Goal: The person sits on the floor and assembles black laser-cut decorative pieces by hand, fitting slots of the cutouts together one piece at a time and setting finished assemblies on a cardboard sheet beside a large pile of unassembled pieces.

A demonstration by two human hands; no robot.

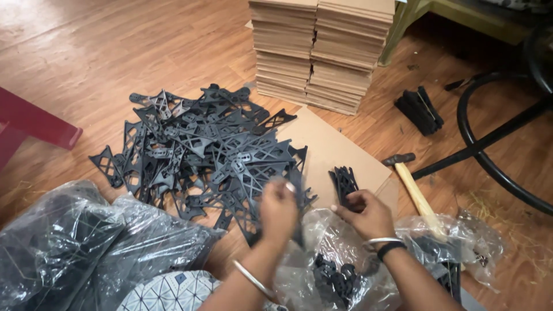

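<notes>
The right hand's [364, 214] fingers are curled shut around a small bundle of black lattice brackets [344, 183], gripping its lower end so the pieces stand upright above the fist, over the edge of a flat cardboard sheet [328, 151]. The left hand [278, 207] is motion-blurred; its fingers look curled around the edge of another black bracket [294, 198], though the blur keeps me from telling how firmly they pinch it. To do this well, it seems wise to line each new piece up flat against the bundle before tightening, since the thin struts could snag on one another. Both forearms rise from the bottom of the view, wrists bent inward toward each other, a bangle on each. Just beyond the left hand lies the big pile of brackets [196, 152] on the wooden floor. Crinkled clear plastic bags [322, 259] sit beneath the hands, a hammer [413, 187] lies just right, and stacked cardboard sheets [319, 49] stand behind.
</notes>
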